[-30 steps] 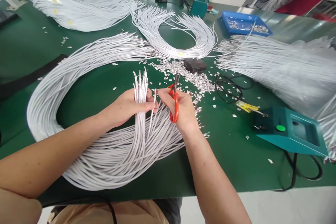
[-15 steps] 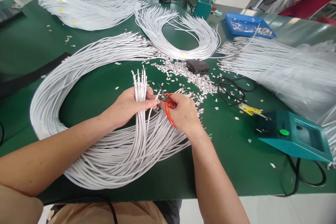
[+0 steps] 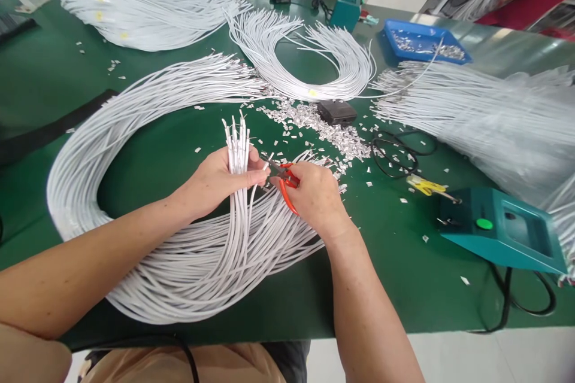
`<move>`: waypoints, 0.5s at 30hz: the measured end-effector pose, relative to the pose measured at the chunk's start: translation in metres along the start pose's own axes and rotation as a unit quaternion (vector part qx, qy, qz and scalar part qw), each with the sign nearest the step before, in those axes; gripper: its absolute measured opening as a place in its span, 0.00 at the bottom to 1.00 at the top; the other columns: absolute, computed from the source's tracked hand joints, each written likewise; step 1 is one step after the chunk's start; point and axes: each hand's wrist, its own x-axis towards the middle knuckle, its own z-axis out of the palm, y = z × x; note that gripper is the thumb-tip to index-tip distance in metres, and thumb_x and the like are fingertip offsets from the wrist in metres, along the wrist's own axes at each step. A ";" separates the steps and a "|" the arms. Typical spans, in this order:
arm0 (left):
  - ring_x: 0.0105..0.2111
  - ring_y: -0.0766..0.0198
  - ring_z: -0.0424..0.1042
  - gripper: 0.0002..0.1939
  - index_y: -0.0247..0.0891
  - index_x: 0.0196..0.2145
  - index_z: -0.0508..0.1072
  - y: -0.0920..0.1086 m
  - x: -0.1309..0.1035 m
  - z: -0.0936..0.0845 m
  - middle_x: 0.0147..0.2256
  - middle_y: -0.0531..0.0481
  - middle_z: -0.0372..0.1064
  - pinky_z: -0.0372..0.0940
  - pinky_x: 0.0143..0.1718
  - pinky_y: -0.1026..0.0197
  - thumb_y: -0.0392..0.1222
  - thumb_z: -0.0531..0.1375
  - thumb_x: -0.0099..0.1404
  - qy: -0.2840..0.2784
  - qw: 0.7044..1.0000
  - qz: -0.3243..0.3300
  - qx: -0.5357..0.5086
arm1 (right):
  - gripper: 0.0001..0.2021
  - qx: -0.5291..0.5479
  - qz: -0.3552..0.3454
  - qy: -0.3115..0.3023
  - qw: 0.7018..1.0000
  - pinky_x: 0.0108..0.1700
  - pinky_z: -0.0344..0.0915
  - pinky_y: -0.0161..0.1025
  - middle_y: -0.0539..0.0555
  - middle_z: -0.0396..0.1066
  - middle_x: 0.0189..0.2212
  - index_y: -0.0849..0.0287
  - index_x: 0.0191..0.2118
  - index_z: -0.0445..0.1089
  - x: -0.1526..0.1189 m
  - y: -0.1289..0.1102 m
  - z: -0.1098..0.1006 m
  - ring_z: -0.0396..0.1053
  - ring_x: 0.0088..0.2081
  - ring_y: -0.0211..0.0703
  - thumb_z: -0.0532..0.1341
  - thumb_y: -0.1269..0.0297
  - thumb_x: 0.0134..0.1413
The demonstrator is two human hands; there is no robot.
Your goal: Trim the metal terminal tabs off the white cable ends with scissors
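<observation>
Wires (image 3: pixel 238 152) stand bunched above worktop (image 3: pixel 404 299); left hand (image 3: pixel 215 182) wraps them, right hand (image 3: pixel 320 194) curls round scissors (image 3: pixel 284 175). Wires probably light, springy; best gripped just below their ends.

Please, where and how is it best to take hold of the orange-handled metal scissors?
Best, I think, by the orange loop handles, from the right side, as the right hand holds them: the pointed dark metal blades face left, toward the left hand.
</observation>
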 end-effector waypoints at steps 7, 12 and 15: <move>0.30 0.66 0.73 0.16 0.38 0.34 0.67 -0.002 0.000 -0.001 0.28 0.55 0.72 0.66 0.36 0.61 0.40 0.70 0.52 0.003 1.000 -0.008 -0.006 | 0.18 -0.009 -0.017 0.022 1.000 0.26 0.44 0.35 0.48 0.59 0.21 0.59 0.18 0.54 0.000 0.000 0.004 0.50 0.23 0.33 0.59 0.61 0.53; 0.29 0.66 0.74 0.14 0.37 0.35 0.66 0.000 -0.001 0.000 0.30 0.52 0.75 0.66 0.34 0.61 0.40 0.67 0.56 -0.009 1.000 -0.003 -0.005 | 0.17 -0.014 -0.029 0.035 0.999 0.27 0.45 0.35 0.49 0.60 0.21 0.59 0.18 0.55 -0.001 0.000 0.006 0.52 0.23 0.34 0.60 0.63 0.52; 0.29 0.66 0.74 0.13 0.37 0.35 0.65 0.000 -0.001 0.000 0.31 0.51 0.75 0.66 0.35 0.61 0.40 0.66 0.58 -0.012 1.000 -0.002 -0.001 | 0.17 -0.017 -0.030 0.042 0.999 0.27 0.45 0.36 0.49 0.60 0.21 0.59 0.18 0.55 -0.002 0.001 0.008 0.52 0.23 0.35 0.60 0.63 0.52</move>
